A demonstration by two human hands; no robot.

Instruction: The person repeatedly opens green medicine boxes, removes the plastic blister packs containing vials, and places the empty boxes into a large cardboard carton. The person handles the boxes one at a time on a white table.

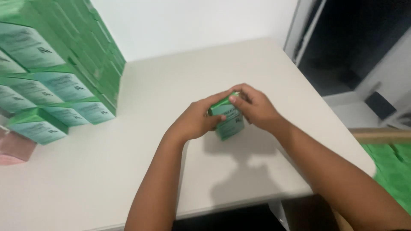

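A small green and pale-blue carton (pixel 229 119) stands on the white table (pixel 107 171) near its middle. My left hand (pixel 195 119) grips the carton's left side, thumb across its front. My right hand (pixel 257 107) covers the top and right side, fingertips pressing on the upper flap. Both hands meet over the carton's top, which is partly hidden by the fingers.
A tall stack of matching green cartons (pixel 55 72) fills the table's far left against the white wall. A pink object (pixel 15 147) lies at the left edge. Green flat pieces (pixel 391 162) lie on the floor at right, beside a dark doorway (pixel 355 38).
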